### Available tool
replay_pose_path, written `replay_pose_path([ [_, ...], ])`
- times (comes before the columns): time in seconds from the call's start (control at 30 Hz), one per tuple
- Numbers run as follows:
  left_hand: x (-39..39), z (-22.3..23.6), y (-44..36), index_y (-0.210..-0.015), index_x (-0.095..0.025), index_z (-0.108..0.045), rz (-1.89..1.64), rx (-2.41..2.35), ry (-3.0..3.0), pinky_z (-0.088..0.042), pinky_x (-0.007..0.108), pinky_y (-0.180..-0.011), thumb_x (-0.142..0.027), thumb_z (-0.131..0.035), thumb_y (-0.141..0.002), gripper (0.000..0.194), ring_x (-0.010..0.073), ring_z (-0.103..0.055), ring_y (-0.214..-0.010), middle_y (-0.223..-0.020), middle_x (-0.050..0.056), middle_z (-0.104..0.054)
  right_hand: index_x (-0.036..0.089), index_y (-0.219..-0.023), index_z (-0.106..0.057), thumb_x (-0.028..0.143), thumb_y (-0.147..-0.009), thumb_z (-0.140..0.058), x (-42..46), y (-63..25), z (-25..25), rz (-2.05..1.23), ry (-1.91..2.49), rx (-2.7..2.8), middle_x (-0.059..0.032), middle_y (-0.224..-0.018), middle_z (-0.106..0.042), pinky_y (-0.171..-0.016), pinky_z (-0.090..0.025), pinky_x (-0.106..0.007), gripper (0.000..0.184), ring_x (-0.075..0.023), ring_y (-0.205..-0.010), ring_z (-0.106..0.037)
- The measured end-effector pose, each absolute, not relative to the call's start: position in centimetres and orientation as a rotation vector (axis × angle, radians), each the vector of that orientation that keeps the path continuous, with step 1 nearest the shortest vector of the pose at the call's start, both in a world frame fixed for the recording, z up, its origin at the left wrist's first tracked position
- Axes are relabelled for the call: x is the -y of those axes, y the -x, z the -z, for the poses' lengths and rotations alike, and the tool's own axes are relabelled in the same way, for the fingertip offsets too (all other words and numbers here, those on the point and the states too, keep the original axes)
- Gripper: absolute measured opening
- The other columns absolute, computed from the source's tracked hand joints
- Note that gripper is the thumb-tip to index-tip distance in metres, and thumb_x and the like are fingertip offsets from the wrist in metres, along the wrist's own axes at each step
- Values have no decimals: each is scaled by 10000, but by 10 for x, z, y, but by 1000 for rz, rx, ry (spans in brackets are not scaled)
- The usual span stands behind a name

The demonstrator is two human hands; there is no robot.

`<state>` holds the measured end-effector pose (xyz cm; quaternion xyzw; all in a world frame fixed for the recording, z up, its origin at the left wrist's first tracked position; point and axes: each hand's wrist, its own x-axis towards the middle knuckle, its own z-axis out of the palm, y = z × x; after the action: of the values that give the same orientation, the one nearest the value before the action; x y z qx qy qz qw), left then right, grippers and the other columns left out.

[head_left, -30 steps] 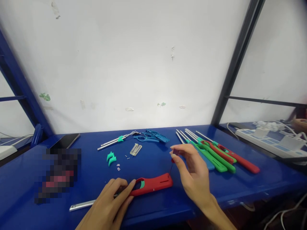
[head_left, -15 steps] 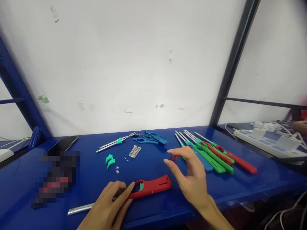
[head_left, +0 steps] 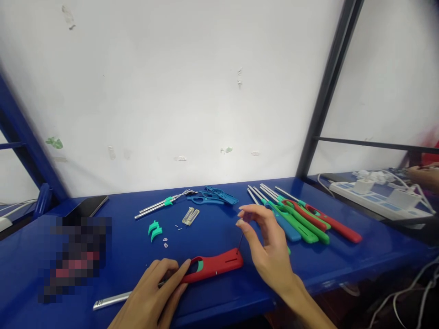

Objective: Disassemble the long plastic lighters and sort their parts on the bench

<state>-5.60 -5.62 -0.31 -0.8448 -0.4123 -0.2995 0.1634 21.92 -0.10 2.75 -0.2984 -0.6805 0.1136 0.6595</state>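
Red lighter [head_left: 219, 265] near the desk's [head_left: 206, 233] front edge, clamped and pressed down by the left hand [head_left: 154, 288]! Right hand [head_left: 270, 251] pinches the screwdriver [head_left: 240, 242], tip at the butt: screw work, it seems. Next calls for a steady, aligned twist. Beyond, blue shells [head_left: 219, 196] by the back edge, more lighters [head_left: 308, 224] rightward.
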Motion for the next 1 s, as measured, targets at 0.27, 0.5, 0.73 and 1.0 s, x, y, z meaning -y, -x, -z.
replay_pose_path([
  [0.27,58,4,58,-1458,-330,-589,846,1149,2355,-598,255,-990,-386,-407,-1130,380,124,-772,-1013,-1128,24,-726,311,-1200,-674,177,-1025,-705,3,-222,-33,-276,598,1580,-30,-1136,-657,-919,-559,-384,222,-205,-1032,-671],
  [0.5,59,4,58,-1469,-339,-572,829,1154,2356,-598,279,-1004,-375,-397,-1130,384,130,-774,-1018,-1133,16,-729,319,-1286,-698,170,-1102,-556,3,-224,-34,-361,606,1553,-43,-1114,-679,-854,-566,-371,276,-198,-987,-675],
  [0.73,59,6,60,-1477,-329,-568,826,1149,2353,-588,265,-1007,-359,-400,-1127,389,126,-774,-1038,-1141,20,-727,325,-1205,-678,152,-985,-758,4,-221,-32,-301,528,1612,-20,-1114,-620,-911,-549,-368,291,-198,-1026,-638],
  [1.0,59,4,57,-1472,-337,-578,838,1168,2352,-588,266,-1005,-361,-411,-1124,387,124,-773,-1033,-1147,14,-726,366,-1448,-577,197,-1110,-551,6,-221,-30,-430,598,1652,-41,-1237,-694,-968,-572,-404,379,-196,-1036,-700],
])
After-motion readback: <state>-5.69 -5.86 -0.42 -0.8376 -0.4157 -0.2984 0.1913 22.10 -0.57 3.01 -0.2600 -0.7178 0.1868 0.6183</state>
